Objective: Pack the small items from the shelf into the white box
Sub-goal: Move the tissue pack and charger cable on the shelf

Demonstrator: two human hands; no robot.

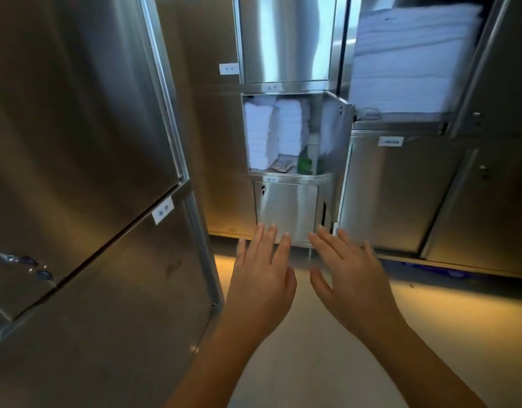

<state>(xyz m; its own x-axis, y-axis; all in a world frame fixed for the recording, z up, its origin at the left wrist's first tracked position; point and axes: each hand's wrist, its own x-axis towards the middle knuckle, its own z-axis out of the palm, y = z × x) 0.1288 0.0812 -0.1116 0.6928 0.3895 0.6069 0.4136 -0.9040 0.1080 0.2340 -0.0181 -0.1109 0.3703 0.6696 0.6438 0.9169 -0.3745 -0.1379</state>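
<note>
Left hand [261,278] and right hand [353,281], fingers spread, empty, well below the small items [304,165].

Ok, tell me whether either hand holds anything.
No, the left hand and right hand are both open with spread fingers, holding nothing.

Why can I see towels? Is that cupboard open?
Open: its door stands out to the right, and stacked white towels show inside.

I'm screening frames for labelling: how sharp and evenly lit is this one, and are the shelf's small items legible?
Head view: motion blur throughout, left hand and right hand included; wide-angle distortion tilts the steel cabinets; glare streaks their doors; warm glow under them; beside the folded towels, the green item is unidentifiable.
</note>
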